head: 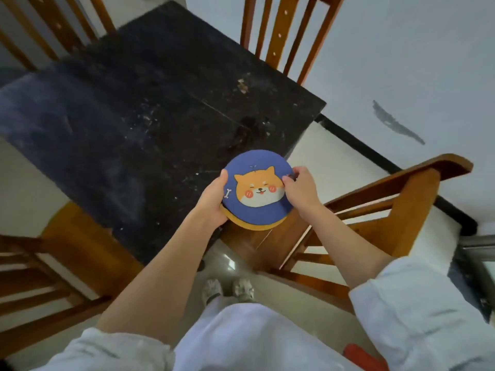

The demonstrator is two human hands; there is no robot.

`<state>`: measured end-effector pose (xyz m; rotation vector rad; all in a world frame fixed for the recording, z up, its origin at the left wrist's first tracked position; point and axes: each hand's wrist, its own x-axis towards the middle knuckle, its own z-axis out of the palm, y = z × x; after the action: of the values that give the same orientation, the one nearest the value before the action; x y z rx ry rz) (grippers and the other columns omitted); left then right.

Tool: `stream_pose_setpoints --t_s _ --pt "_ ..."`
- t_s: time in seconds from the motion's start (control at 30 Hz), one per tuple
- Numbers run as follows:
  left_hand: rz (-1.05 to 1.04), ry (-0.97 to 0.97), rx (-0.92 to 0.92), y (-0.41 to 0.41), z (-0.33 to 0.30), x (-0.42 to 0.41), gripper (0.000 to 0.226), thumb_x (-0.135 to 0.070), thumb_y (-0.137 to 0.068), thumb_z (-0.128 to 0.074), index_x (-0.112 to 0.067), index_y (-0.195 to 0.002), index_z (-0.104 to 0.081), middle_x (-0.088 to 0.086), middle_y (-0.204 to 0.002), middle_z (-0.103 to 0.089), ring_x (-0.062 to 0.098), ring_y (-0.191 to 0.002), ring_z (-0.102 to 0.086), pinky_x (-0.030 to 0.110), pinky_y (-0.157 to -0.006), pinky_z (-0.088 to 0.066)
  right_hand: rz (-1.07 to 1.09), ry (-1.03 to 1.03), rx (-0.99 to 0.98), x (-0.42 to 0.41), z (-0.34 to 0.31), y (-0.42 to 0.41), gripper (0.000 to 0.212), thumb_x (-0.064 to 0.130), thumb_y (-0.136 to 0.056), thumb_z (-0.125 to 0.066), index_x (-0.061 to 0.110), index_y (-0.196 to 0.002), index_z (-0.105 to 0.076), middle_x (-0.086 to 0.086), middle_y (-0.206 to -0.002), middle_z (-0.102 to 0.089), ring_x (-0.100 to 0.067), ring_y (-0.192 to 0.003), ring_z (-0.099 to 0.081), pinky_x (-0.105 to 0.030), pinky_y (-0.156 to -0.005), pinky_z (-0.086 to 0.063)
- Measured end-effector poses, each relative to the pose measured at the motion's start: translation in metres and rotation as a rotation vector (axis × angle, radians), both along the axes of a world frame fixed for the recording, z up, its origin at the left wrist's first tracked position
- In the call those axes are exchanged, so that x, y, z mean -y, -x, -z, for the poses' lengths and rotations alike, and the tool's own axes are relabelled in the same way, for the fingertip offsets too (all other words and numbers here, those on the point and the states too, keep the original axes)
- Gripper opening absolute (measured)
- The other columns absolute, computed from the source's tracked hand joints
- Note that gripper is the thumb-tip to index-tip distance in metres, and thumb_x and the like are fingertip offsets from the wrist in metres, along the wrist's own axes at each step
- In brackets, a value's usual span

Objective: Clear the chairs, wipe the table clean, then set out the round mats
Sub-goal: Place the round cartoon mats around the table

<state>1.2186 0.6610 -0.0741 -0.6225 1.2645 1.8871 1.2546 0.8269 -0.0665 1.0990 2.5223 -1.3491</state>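
White sleeves [417, 314] nearest, then left hand [214, 202] and right hand [300, 194] each closed on an edge of stacked round mats [257, 188], blue dog-print above yellow, held over dark table [134, 116] corner.

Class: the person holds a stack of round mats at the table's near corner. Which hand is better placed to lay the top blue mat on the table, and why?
The right hand. Its fingers pinch the blue mat's edge, seemingly peeling it off, while the left hand cradles the stack, including the yellow mat, from below. The dark table lies just ahead.
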Motion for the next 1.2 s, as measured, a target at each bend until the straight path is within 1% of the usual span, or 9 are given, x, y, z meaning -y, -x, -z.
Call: stream_pose_setpoints --t_s 0.2,0.27,0.43,0.57,0.7,0.8,1.0,1.13,1.2 --pt "-0.208 -0.007 0.053 0.002 0.033 0.046 0.037 -0.042 -0.099 -0.034 -0.021 -0.114 -0.062 0.002 -0.109 -0.068 0.022 -0.097 -0.065 0.035 -0.071 -0.053 -0.187 0.028 0.014 0.033 0.033 0.043 0.026 0.017 -0.097 -0.044 0.009 -0.121 -0.043 -0.008 -0.121 -0.053 -0.020 -0.107 -0.051 -0.029 -0.084 -0.042" --pt "-0.239 0.060 0.041 0.012 0.041 0.053 0.037 -0.039 -0.100 -0.035 -0.019 -0.116 -0.062 0.003 -0.108 -0.069 0.021 -0.098 -0.065 0.033 -0.071 -0.053 -0.169 0.060 0.000 0.039 0.040 0.062 0.024 0.015 -0.097 -0.042 0.010 -0.120 -0.042 -0.007 -0.118 -0.052 -0.016 -0.100 -0.048 -0.028 -0.083 -0.042" --pt "-0.277 0.285 0.055 0.026 0.064 0.072 0.032 -0.029 -0.100 -0.039 -0.012 -0.120 -0.057 0.009 -0.109 -0.065 0.024 -0.101 -0.062 0.039 -0.083 -0.052 -0.216 0.004 -0.038 0.018 0.057 0.100 0.023 0.010 -0.097 -0.041 0.011 -0.119 -0.043 -0.008 -0.121 -0.052 -0.018 -0.107 -0.051 -0.027 -0.087 -0.043" --pt "-0.276 0.418 0.070 0.026 0.072 0.083 0.028 -0.030 -0.101 -0.038 -0.015 -0.116 -0.056 0.004 -0.101 -0.063 0.018 -0.092 -0.061 0.032 -0.071 -0.049 -0.367 -0.029 0.001 0.008 0.068 0.125 0.024 0.007 -0.096 -0.040 0.009 -0.119 -0.044 -0.011 -0.121 -0.053 -0.023 -0.110 -0.051 -0.029 -0.085 -0.043" --pt "-0.255 0.519 0.072 0.024 0.077 0.093 0.032 -0.032 -0.100 -0.038 -0.015 -0.121 -0.055 0.004 -0.101 -0.062 0.021 -0.097 -0.060 0.039 -0.085 -0.050 -0.391 -0.029 0.024 0.009 0.071 0.140 0.029 0.004 -0.096 -0.039 0.009 -0.123 -0.044 -0.011 -0.125 -0.050 -0.020 -0.111 -0.049 -0.025 -0.082 -0.041" --pt "-0.243 0.603 0.040 0.023 0.080 0.104 0.033 -0.034 -0.100 -0.037 -0.016 -0.122 -0.054 0.004 -0.097 -0.062 0.020 -0.092 -0.060 0.039 -0.086 -0.050 -0.385 -0.035 0.044 0.006 0.075 0.142 0.031 0.001 -0.094 -0.041 0.007 -0.125 -0.042 -0.015 -0.128 -0.050 -0.026 -0.116 -0.049 -0.028 -0.083 -0.042" --pt "-0.248 0.637 0.037 0.019 0.080 0.114 0.037 -0.036 -0.100 -0.037 -0.015 -0.126 -0.053 0.010 -0.113 -0.061 0.026 -0.105 -0.059 0.046 -0.096 -0.048 -0.335 -0.147 0.101 0.005 0.086 0.143 0.031 0.010 -0.096 -0.045 0.008 -0.126 -0.041 -0.014 -0.131 -0.047 -0.030 -0.120 -0.048 -0.030 -0.089 -0.041" --pt "-0.299 0.521 0.075 0.016 0.073 0.114 0.031 -0.034 -0.100 -0.038 -0.017 -0.117 -0.057 0.008 -0.105 -0.064 0.023 -0.096 -0.061 0.038 -0.080 -0.052 -0.359 -0.510 0.097 0.009 0.088 0.138 0.039 0.017 -0.092 -0.050 0.013 -0.130 -0.040 -0.015 -0.137 -0.037 -0.031 -0.126 -0.037 -0.046 -0.099 -0.035" --pt "-0.308 0.444 0.083 0.013 0.067 0.115 0.029 -0.034 -0.100 -0.038 -0.019 -0.111 -0.060 0.006 -0.100 -0.065 0.022 -0.093 -0.062 0.035 -0.072 -0.050 -0.429 -0.456 -0.067 0.022 0.083 0.130 0.033 0.017 -0.093 -0.048 0.012 -0.125 -0.047 -0.013 -0.130 -0.045 -0.028 -0.118 -0.045 -0.039 -0.094 -0.040"
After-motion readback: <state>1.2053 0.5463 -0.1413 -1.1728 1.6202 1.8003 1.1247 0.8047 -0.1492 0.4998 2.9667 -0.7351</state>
